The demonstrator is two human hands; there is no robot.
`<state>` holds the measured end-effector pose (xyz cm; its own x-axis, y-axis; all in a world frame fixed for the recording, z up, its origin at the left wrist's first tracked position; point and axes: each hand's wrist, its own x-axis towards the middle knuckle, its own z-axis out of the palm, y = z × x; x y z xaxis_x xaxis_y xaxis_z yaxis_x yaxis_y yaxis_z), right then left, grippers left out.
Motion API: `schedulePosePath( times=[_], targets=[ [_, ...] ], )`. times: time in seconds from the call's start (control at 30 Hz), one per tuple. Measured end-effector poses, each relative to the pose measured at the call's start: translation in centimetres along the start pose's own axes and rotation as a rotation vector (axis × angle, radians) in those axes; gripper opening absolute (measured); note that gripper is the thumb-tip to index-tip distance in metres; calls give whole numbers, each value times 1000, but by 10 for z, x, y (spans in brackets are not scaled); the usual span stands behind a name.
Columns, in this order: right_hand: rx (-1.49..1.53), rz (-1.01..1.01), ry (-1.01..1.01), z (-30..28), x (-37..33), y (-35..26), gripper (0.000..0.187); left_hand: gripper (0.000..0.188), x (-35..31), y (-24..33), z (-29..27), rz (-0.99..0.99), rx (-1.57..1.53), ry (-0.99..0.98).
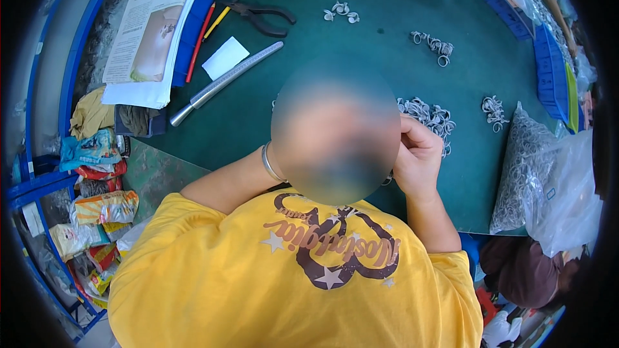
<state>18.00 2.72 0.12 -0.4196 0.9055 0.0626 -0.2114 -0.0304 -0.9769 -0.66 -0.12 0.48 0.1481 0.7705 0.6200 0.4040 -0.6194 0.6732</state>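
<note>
Rings [438,118] are lying in piles; can't tell which are done. Right hand [418,160] is curling, left hand hiding, grips unclear.

Has ring clusters [437,119] on the table [474,177].
Has mandrel [229,82] and pliers [248,11] toward left edge, bins [551,77] along right, bag [519,174] at near right corner.

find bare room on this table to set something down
Green tabletop is bare between the top ring cluster and upper right ring cluster, and toward the blue bins. Crowded: ring pile at the right hand; left, around ring mandrel, paper slip and pencils. Blurred centre: unclear.
</note>
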Motion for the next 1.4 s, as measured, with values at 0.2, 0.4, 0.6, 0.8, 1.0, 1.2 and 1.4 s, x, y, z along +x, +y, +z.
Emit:
schedulePosePath(
  times=[0.2, 0.4, 0.6, 0.8, 1.0, 1.2, 1.4],
  targets=[
    [-51, 19, -31, -2, -1, 2, 10, 23, 1, 4, 0, -38, -38, -11],
    [-369, -160, 7, -1, -1, 1, 9, 20, -1, 1, 2, -74, -79, -14],
    [-468, -223, 3, -1, -1, 5, 8, 17, -13, -6, 7, -172, -106, 15],
    [-556, -261, -8, -1, 1, 0, 9, 15, -13, -5, 8, -221, -106, 14],
    [-659, -391, -12, 0, 2, -1, 10, 14, -14, -6, 9, -228, -108, 19],
    [-614, -353, 25, 6, 1, -2, 10, 16, -19, -2, 16, -385, -299, 117],
    [-662, -438, -7, 1, 4, 1, 14, 20, -12, 2, 8, -356, -312, 9]
  ],
)
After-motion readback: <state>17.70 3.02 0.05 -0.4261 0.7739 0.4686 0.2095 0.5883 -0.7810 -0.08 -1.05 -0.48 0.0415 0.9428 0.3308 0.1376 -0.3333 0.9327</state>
